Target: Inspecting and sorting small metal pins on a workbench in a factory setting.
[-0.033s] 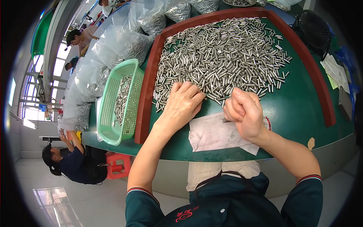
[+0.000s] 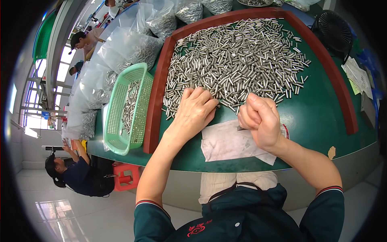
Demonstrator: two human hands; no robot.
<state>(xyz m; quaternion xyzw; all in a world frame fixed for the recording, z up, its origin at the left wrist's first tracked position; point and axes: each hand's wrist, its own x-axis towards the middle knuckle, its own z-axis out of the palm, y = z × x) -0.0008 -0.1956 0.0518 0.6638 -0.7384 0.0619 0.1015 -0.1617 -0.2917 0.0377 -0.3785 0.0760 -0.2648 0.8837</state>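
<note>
A broad heap of short, shiny metal pins (image 2: pixel 242 60) covers the green tabletop before me. My left hand (image 2: pixel 196 108) rests at the heap's near left edge, back upward, its fingers bent down among the pins. Its thumb and forefinger come together beside a pin end; what they pinch is hidden. To the right, my right hand (image 2: pixel 261 119) is closed like a fist, thumb laid over the curled fingers. Whatever lies inside it does not show. It hovers just in front of the heap, over a stained whitish cloth (image 2: pixel 229 143) lying flat on the table.
A dark red raised frame (image 2: pixel 158 97) borders the heap at left, back and right. Left of it stands a light green basket (image 2: pixel 139 113) with some pins. Clear bags of pins (image 2: pixel 137 48) line the far left. A black fan (image 2: pixel 332 32) is at back right. Co-workers (image 2: pixel 76 171) sit leftward.
</note>
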